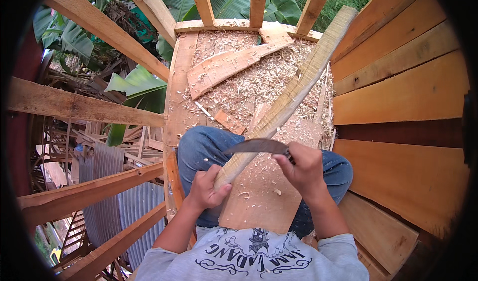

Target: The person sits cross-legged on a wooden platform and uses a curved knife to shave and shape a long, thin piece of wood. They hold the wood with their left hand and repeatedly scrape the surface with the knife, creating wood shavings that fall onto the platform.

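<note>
A long, rough-faced wooden slat slants from my lap up toward the far right. My left hand is closed around its near end. In my right hand is a knife with a dark curved blade, its handle mostly hidden by my fingers. The blade points left and crosses over the slat a short way beyond my left hand; whether its edge touches the wood I cannot tell. Beneath the slat, a wide flat board lies between my bent knees, with a few curled shavings on it.
Wood shavings cover much of the plank floor. A tapered board and a small wood offcut lie ahead. Railing posts stand along the left and far edges, with foliage and corrugated sheets beyond. A plank wall rises on the right.
</note>
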Available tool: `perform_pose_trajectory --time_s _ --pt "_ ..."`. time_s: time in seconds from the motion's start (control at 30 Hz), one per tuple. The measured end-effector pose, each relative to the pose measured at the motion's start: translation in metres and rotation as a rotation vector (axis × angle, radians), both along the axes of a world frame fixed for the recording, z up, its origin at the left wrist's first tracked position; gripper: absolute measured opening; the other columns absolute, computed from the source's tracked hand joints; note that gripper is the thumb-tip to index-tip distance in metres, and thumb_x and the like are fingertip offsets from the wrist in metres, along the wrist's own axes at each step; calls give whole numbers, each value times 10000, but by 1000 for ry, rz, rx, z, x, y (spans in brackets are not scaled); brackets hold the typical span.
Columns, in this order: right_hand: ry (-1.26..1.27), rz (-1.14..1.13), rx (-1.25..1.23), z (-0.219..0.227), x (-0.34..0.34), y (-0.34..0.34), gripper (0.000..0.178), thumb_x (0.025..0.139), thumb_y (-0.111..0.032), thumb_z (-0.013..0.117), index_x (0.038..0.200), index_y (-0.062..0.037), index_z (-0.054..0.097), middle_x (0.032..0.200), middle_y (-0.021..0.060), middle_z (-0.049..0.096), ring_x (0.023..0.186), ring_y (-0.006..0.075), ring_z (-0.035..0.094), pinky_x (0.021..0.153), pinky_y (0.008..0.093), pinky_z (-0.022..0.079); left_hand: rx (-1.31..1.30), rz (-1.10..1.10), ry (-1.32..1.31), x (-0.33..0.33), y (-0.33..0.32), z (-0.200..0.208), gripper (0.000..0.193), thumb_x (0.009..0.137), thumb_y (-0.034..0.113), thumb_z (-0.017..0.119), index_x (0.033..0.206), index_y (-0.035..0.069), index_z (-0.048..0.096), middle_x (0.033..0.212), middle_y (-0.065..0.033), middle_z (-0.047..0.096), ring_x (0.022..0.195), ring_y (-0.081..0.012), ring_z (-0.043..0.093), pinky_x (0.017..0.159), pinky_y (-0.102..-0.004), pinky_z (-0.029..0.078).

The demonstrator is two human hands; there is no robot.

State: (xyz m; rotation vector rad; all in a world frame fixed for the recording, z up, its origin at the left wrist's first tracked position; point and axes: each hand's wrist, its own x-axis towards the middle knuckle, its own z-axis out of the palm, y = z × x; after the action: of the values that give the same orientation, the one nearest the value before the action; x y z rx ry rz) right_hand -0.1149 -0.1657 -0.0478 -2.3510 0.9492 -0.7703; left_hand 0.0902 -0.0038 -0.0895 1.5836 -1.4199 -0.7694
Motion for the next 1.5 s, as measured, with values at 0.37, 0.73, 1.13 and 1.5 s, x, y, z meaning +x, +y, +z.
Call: perform_pose_trajectory --time_s 0.37,0.73,1.13,1.5 --pt "37 -192 84 -5 -3 -24 398 787 -356 724 638 -46 526 514 109 497 423 254 517 411 341 390 98 45 1 -5 -7 7 303 778 264 670 902 9 565 598 -141 542 513 -320 596 483 -357 448" --pt "52 195 -22 5 5 6 384 807 -355 708 644 -62 519 521 89 507 441 253 542 418 353 411 -16 40 23 -7 -5 3 286 793 256 661 879 9 548 604 -139 543 507 -302 595 475 -348 439" --pt "85 -175 74 -4 -2 -39 412 817 -353 699 617 -50 506 511 101 503 442 264 544 419 352 405 96 43 1 -6 -6 5 293 791 243 657 915 3 544 632 -155 540 547 -328 599 500 -358 442" --pt "63 204 -74 -9 11 -1 441 791 -374 714 580 -77 465 505 89 489 436 249 538 407 353 404 -64 58 4 -7 -11 0 284 801 244 644 905 3 537 624 -159 560 554 -336 616 501 -365 452"
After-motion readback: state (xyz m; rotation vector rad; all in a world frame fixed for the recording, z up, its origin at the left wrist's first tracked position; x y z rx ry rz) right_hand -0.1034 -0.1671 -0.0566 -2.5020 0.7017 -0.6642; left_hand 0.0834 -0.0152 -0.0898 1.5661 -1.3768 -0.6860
